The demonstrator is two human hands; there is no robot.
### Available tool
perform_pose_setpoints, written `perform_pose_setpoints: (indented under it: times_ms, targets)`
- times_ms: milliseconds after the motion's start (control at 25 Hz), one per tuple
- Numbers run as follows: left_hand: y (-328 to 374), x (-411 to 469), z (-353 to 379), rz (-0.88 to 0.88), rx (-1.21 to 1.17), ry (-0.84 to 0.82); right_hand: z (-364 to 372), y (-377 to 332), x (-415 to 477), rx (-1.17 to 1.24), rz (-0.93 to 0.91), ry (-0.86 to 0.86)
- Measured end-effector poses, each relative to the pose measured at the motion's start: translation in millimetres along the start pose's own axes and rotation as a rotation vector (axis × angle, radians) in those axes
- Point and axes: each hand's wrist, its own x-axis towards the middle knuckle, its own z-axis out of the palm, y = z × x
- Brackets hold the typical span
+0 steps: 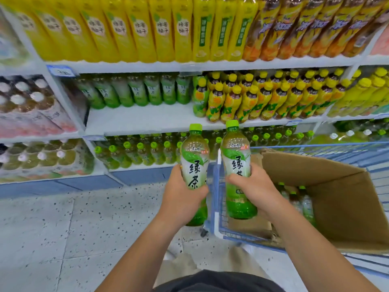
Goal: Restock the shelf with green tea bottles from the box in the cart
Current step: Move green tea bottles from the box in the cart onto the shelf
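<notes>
My left hand [182, 192] grips one green tea bottle [194, 159] upright around its lower half. A second green tea bottle [236, 152], also upright, is held by my right hand [251, 186] around its middle. Both bottles have green caps and hang in front of the shelf, left of the cardboard box [345, 199]. The open box sits in the blue cart [216, 197], and several more green tea bottles [294, 197] stand inside it. On the middle shelf [136, 120] a row of green tea bottles [136, 91] stands at the back, with bare board in front.
Yellow-capped bottles [267, 95] fill the middle shelf to the right. Yellow and orange drinks line the top shelf [189, 64]. Green-capped bottles [136, 152] fill the bottom shelf. Wrapped bottle packs [31, 102] stand at the left. Speckled floor [73, 228] lies below.
</notes>
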Motion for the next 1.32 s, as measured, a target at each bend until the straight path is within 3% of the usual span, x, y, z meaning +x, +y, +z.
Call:
perform_pose_setpoints:
  times_ms: [360,800,1080,1320]
  targets:
    - [-28.4,44.5,-155.0,-0.091,-0.029,0.295,169.4,-79.6,47.1,-0.062,-0.073,-0.153]
    - [-74.8,180.1,-232.5,-0.103,0.008,0.43,279.6,-122.1,188.4,-0.113,-0.066,-0.246]
    - [-129.1,281.9,-274.2,-0.089,0.086,0.454,341.2,-114.6,267.1,-0.188,-0.084,-0.24]
    - [-153.2,353.3,-310.6,0.069,0.086,0.495,381.0,-112.8,315.0,-0.15,-0.214,-0.096]
